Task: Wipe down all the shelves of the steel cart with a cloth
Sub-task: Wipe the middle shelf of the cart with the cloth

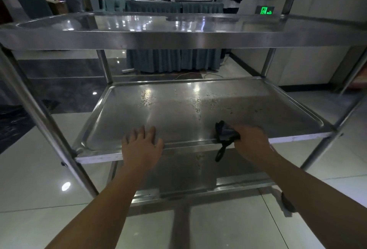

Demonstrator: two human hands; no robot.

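Glossy pale floor tiles (228, 227) spread beneath a three-tier steel cart (178, 39), and beyond it stands a table with a blue-green pleated skirt (172, 59), where people work at a tray; a green exit sign (265, 10) glows low on the wall past the right hand. Both hands reach to the near edge of the middle shelf (178, 109).

The left hand (142, 146) lies flat with fingers straight and spread, its fingertips resting on the shelf surface and its palm over the raised front lip, grasping nothing. The right hand (251, 141) is curled around a bunched dark cloth (225, 132), which juts out from the thumb side toward the left hand and sits on the shelf just inside the front lip. A dark loop of the cloth dangles down over the shelf's front edge, below and between the two hands. The hands are well apart, with bare steel between them.

Farther from both hands, across the middle and back of the shelf, scattered water droplets (196, 102) glint under reflected ceiling lights. The top shelf (139, 24) sits above the hands, shiny and reflective. The bottom shelf (188, 173) shows below the forearms, partly hidden by them.
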